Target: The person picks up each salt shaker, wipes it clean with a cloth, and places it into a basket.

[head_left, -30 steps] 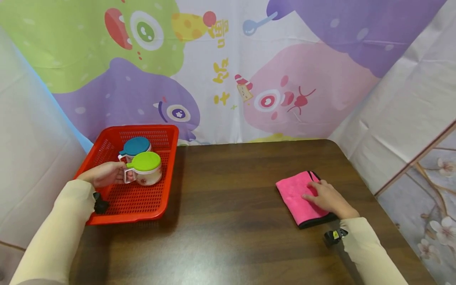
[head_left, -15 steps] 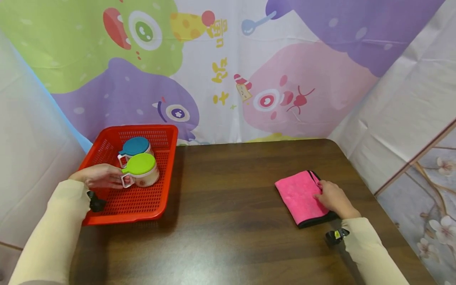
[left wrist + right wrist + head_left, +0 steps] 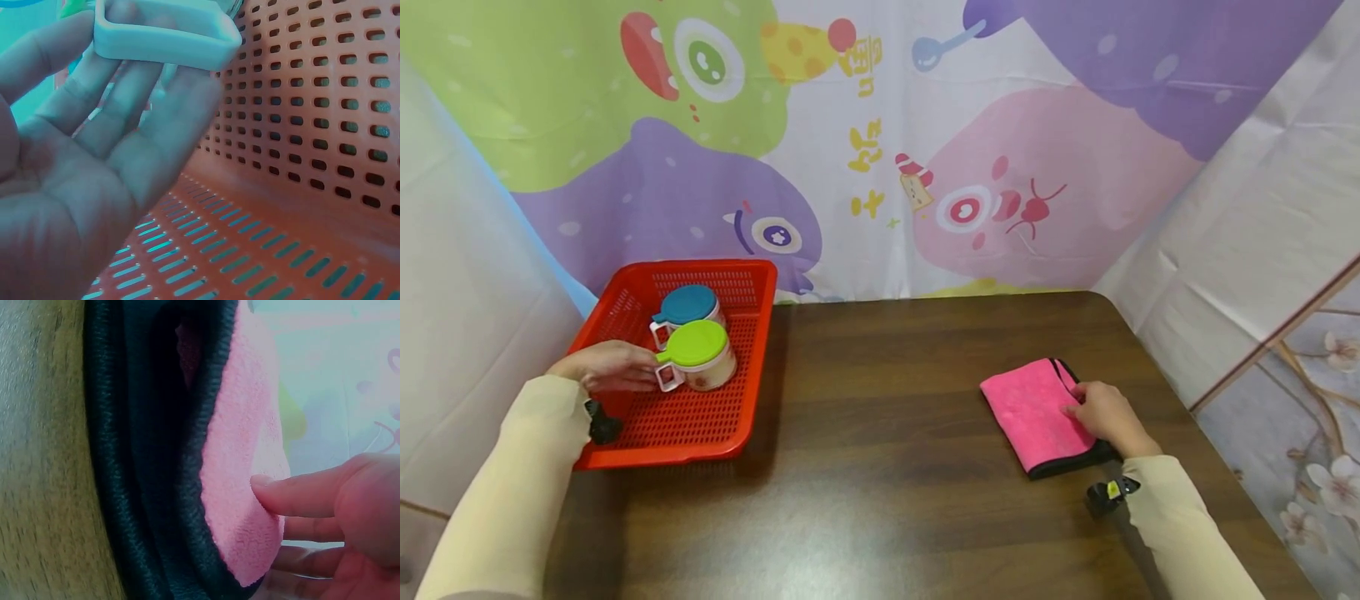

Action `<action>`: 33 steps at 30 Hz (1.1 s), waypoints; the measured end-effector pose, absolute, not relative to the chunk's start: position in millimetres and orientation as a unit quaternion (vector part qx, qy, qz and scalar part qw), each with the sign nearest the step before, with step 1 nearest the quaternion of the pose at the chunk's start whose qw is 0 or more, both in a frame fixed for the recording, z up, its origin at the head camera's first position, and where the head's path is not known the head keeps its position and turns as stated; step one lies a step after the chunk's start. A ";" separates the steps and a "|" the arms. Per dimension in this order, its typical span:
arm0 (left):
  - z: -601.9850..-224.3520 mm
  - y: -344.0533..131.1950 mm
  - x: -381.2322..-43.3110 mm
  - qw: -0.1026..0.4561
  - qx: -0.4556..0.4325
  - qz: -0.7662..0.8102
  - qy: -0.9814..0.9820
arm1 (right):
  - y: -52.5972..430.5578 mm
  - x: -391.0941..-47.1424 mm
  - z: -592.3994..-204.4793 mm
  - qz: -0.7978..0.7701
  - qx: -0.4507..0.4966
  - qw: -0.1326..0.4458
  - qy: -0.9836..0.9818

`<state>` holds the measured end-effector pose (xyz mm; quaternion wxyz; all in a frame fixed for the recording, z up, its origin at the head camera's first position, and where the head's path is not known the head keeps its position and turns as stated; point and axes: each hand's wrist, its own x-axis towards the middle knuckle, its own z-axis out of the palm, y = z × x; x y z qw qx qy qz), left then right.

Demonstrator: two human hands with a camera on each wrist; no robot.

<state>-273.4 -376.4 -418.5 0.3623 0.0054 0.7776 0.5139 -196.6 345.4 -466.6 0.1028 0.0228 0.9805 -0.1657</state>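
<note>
In the red basket (image 3: 748, 417) sits a clear seasoning jar (image 3: 711, 377) with a green lid and a white handle (image 3: 169, 47). My left hand (image 3: 613, 365) is beside that handle, its relaxed fingers (image 3: 144, 115) passing behind and touching it, palm facing the left wrist camera. A second jar with a blue lid (image 3: 688, 304) stands just behind the green one. Over on the right, a folded pink towel (image 3: 1033, 412) with black edging lies on the table. My right hand (image 3: 1108, 417) pinches its right edge, thumb (image 3: 294, 495) on the pink face and the other fingers partly hidden behind.
The brown wooden table (image 3: 880, 467) stretches between basket and towel. A cartoon-printed curtain (image 3: 880, 250) hangs along the back edge, and pale cloth walls (image 3: 1247, 250) stand at both sides.
My left hand has loosened from the green-lidded jar's handle and drawn slightly left; the jar has shifted a little left. My right hand has moved from over the towel to pinch its right edge.
</note>
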 end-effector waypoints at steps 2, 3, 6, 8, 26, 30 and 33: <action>-418.0 -375.3 -273.1 0.352 0.002 0.499 0.792 | 346.7 -196.9 -466.9 -0.169 0.027 0.104 0.980; -417.7 -374.6 -272.7 0.348 0.001 0.491 0.799 | 347.0 -197.0 -466.9 -0.170 0.027 0.105 0.979; -417.3 -373.5 -271.6 0.333 0.003 0.466 0.819 | 346.7 -196.8 -467.6 -0.172 0.033 0.109 0.979; -416.3 -372.5 -270.6 0.323 0.002 0.451 0.832 | 346.2 -196.3 -467.5 -0.172 0.036 0.108 0.978; -387.9 -353.4 -259.8 0.167 -0.039 0.418 0.892 | 343.4 -195.3 -464.0 -0.167 0.040 0.103 0.980; -380.7 -340.7 -255.5 0.131 -0.063 0.421 0.895 | 342.7 -195.2 -463.6 -0.167 0.042 0.103 0.980; -378.5 -331.5 -251.4 0.102 -0.077 0.410 0.903 | 342.2 -195.2 -463.6 -0.165 0.042 0.101 0.980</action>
